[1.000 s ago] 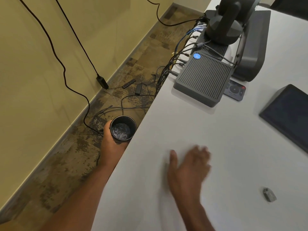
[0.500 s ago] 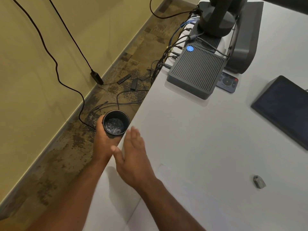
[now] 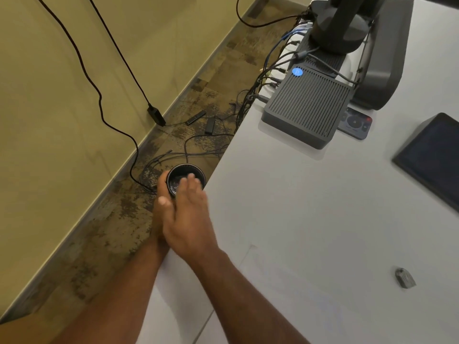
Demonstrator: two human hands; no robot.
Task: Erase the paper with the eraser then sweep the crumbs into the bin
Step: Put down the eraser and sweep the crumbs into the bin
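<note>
My left hand [image 3: 161, 207] grips a small black round bin [image 3: 185, 171], held off the white table's left edge above the floor. Dark crumbs lie in the bin's bottom. My right hand [image 3: 190, 219] is flat with straight fingers, at the table's edge, its fingertips over the bin's rim. It covers most of my left hand. A white sheet of paper [image 3: 285, 289] lies on the table near me, hard to tell from the tabletop. The small grey eraser [image 3: 404, 278] rests on the table to the right of the paper, apart from both hands.
On the white table [image 3: 285, 182] at the back stand a grey ribbed box [image 3: 308, 110] with many cables, a remote [image 3: 355, 122] and a dark camera stand [image 3: 347, 26]. A dark tablet [image 3: 434, 155] lies at the right. Cables and adapters lie on the floor [image 3: 173, 135] by the wall.
My right hand has swept left across the paper and table to the edge, ending over the bin. My left hand has kept hold of the bin at the table's edge.
</note>
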